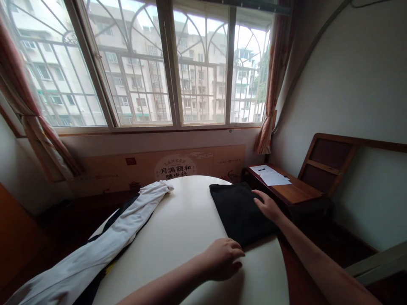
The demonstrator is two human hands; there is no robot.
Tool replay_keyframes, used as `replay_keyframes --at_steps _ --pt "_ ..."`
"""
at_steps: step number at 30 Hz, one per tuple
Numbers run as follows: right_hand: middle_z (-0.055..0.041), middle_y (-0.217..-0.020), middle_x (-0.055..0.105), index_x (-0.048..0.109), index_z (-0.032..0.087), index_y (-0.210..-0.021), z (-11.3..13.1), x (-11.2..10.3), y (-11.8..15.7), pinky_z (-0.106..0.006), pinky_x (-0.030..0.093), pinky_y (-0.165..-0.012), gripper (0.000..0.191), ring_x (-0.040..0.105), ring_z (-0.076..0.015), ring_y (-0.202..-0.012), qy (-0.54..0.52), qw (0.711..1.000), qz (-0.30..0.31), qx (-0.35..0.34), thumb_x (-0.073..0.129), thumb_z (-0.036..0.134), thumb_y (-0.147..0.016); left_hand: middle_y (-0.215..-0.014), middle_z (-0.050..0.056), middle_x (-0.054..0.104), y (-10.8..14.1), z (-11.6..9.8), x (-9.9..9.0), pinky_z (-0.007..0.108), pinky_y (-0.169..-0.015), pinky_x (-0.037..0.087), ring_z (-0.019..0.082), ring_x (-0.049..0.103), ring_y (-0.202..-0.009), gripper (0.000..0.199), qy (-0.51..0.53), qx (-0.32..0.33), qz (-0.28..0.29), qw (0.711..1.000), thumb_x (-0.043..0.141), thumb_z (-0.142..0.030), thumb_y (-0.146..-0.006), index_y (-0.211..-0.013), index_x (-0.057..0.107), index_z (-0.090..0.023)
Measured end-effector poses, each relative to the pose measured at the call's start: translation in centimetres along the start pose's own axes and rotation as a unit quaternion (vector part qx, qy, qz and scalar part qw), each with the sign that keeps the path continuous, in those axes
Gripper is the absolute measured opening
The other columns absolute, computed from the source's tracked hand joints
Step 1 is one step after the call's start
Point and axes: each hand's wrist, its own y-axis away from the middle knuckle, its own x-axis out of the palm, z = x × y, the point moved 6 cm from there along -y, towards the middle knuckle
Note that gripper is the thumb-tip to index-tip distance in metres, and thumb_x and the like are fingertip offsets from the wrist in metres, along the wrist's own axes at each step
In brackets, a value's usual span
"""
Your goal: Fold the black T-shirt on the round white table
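A black folded garment (238, 214) lies flat in a near-rectangle on the right side of the white round table (184, 220). My right hand (267, 205) rests at its right edge, fingers spread and holding nothing. Close to the garment's near edge is my left hand (222, 258), empty, its fingers loosely bent and a little apart. Whether its fingertips touch the cloth I cannot tell. Along the table's left side stretches a white garment (117, 233), with dark cloth showing beneath it.
To the right stands a low wooden table (299, 192) bearing white papers (270, 174) and a pen. A wooden frame (330, 163) leans by the wall behind it. Barred windows (203, 76) and tied curtains (267, 127) are ahead, above a printed cardboard panel (111, 169).
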Motion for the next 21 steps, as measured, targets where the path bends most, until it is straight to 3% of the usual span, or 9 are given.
replay_keyframes --at_steps 1,3,6,14,19,21 --pt "-0.0080 -0.153 0.053 0.062 0.023 -0.139 1.3 2.5 0.4 -0.046 0.024 -0.123 0.057 0.040 -0.0280 -0.146 0.021 0.999 0.025 -0.028 0.059 0.042 -0.085 -0.104 0.005 0.075 0.1 -0.1 0.4 0.032 -0.088 0.056 0.022 0.069 -0.095 0.016 -0.007 0.005 0.016 1.000 0.061 -0.024 -0.085 -0.098 0.070 -0.023" --pt "-0.0096 -0.163 0.037 0.046 0.026 -0.153 2.6 7.7 1.8 -0.059 0.012 -0.123 0.064 0.025 -0.0324 -0.153 0.191 0.973 0.121 -0.050 0.052 0.047 -0.093 -0.093 0.003 0.074 0.3 -0.5 1.0 0.030 -0.094 0.054 0.019 0.069 -0.089 0.008 -0.017 0.019 0.037 0.999 0.061 -0.019 -0.082 -0.084 0.067 -0.022" --pt "-0.0115 -0.168 0.024 0.034 0.029 -0.159 2.4 11.4 3.6 -0.063 0.008 -0.120 0.064 0.016 -0.0350 -0.155 0.348 0.917 0.197 -0.002 0.039 0.054 -0.101 -0.096 0.004 0.073 1.2 -1.2 1.1 0.031 -0.109 0.047 0.018 0.068 -0.087 0.007 -0.025 0.025 0.037 0.999 0.061 -0.018 -0.081 -0.086 0.066 -0.021" --pt "-0.0112 -0.169 0.019 0.032 0.029 -0.160 3.2 10.9 7.1 -0.059 0.005 -0.122 0.060 0.012 -0.0340 -0.157 0.376 0.901 0.217 0.013 0.031 0.051 -0.104 -0.107 0.005 0.075 5.5 -2.4 -0.4 0.033 -0.090 0.055 0.023 0.070 -0.098 0.018 0.004 -0.021 0.069 0.997 0.064 -0.021 -0.081 -0.097 0.071 -0.024" --pt "-0.0130 -0.169 0.018 0.030 0.020 -0.161 4.9 11.4 12.1 -0.056 0.009 -0.123 0.066 0.012 -0.0336 -0.157 0.354 0.905 0.233 0.044 0.030 0.051 -0.103 -0.113 0.005 0.077 9.5 -0.5 -2.8 0.035 -0.090 0.054 0.025 0.072 -0.100 0.029 0.035 -0.122 0.056 0.990 0.063 -0.024 -0.084 -0.111 0.074 -0.027" --pt "-0.0162 -0.167 0.022 0.034 0.013 -0.159 6.3 11.5 14.0 -0.055 0.015 -0.123 0.070 0.016 -0.0346 -0.156 0.343 0.904 0.249 0.053 0.033 0.053 -0.101 -0.106 0.004 0.078 11.2 0.7 -4.0 0.032 -0.085 0.053 0.023 0.072 -0.093 0.025 0.035 -0.172 0.032 0.984 0.061 -0.024 -0.085 -0.105 0.076 -0.027"
